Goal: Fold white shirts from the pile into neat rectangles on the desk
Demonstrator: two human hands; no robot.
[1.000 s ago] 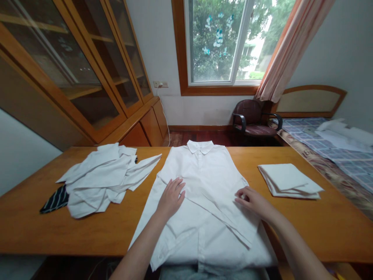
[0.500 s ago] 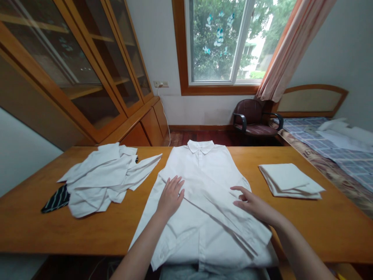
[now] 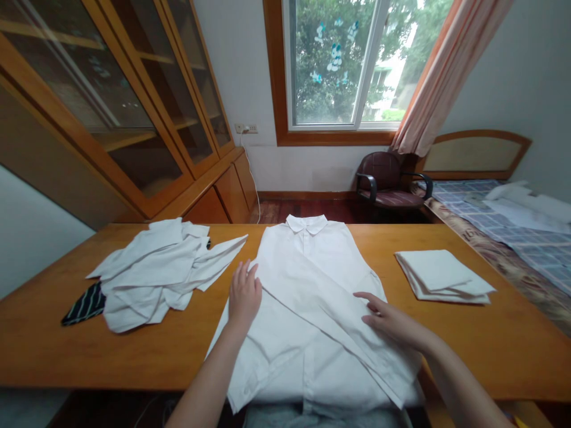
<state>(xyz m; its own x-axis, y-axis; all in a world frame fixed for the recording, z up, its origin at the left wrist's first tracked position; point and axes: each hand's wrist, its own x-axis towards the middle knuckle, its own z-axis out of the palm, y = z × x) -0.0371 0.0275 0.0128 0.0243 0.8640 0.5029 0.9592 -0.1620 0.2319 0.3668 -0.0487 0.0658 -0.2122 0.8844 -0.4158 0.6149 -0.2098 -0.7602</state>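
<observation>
A white long-sleeved shirt [image 3: 312, 351] lies spread on the wooden table [image 3: 147, 356], its collar toward the far edge and its lower part at the near edge. One sleeve crosses the front diagonally down to the right. My left hand [image 3: 244, 294] rests at the shirt's left side near the fold of that sleeve, fingers laid out over the cloth. On the sleeve's right part is my right hand [image 3: 388, 321], its index finger stretched out and thumb apart, touching the fabric without gripping it.
To the left lies a loose heap of white clothes [image 3: 151, 267] with a dark striped cloth [image 3: 84, 304] beneath. A folded white garment [image 3: 439, 273] sits at the right. Beyond the table stand an office chair [image 3: 392, 178], a bed [image 3: 513, 214] and a glass-fronted cabinet [image 3: 178, 125].
My left hand has slid left from the shirt's chest to its side edge. My right hand has moved slightly nearer, and the crossing sleeve's cuff end now points more downward.
</observation>
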